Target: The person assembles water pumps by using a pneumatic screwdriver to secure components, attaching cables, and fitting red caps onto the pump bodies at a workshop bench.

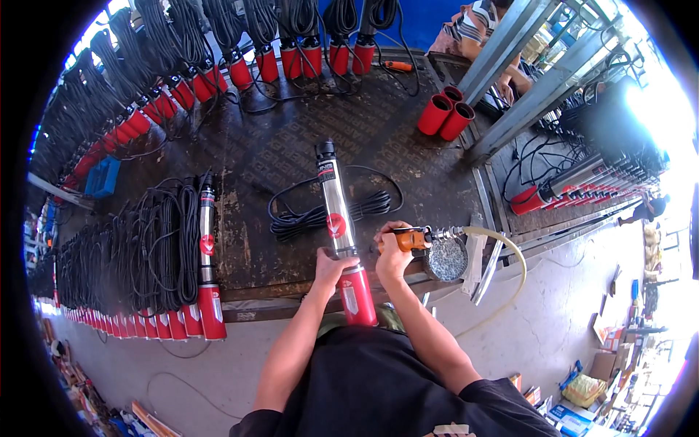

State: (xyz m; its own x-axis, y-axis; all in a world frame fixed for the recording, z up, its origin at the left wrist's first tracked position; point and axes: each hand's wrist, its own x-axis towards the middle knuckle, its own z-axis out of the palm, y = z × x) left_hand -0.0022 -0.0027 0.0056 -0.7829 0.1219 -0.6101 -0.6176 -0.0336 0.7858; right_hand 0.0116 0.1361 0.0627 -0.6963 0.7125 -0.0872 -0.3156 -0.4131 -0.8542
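A submersible pump (339, 218) with a silver tube, black top and red lower end lies across the table's front edge, its red end toward my body. My left hand (335, 271) is closed around it where silver meets red. In my right hand (394, 255), beside the pump, is an orange air tool (413, 239). A pale hose (518, 255) runs from its fitting; the tool's working tip is hidden by my hand. Behind and under the pump lies a coiled black cable (371, 205). A round bowl (446, 260) of small silvery pieces sits right of my right hand.
More pumps with bundled cables stand along the far edge (267, 65) and left side (207, 240) of the worn table (255, 156). Three red cups (435, 115) stand near a metal post (510, 131). Further pumps (575, 182) lie right. A person (473, 33) sits beyond.
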